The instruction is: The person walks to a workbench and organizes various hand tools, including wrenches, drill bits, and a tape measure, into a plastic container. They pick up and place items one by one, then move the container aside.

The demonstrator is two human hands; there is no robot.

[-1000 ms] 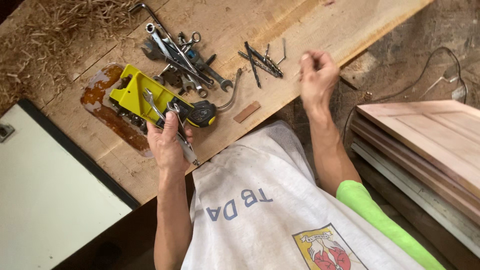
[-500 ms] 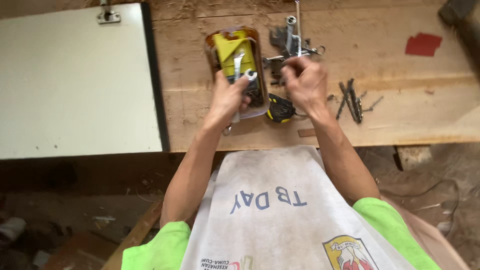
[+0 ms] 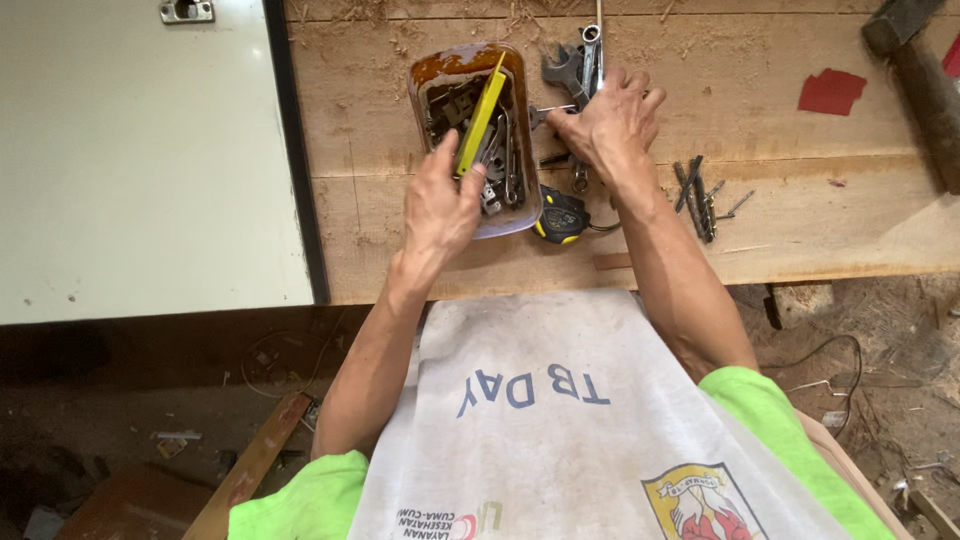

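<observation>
Your left hand [image 3: 440, 205] pinches the yellow tool [image 3: 480, 115] standing on edge in the one plastic tub [image 3: 520, 215] on the tabletop [image 3: 790, 230]; lift it slowly so nothing snags. Your right hand [image 3: 610, 125] lies spread on the wrenches [image 3: 578, 70]. One tape measure [image 3: 560, 215] sits beside the tub.

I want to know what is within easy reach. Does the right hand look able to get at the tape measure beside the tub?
Probably yes. The right hand rests on the wrenches, and the tape measure lies uncovered on the board just below its wrist, beside the tub.
</observation>
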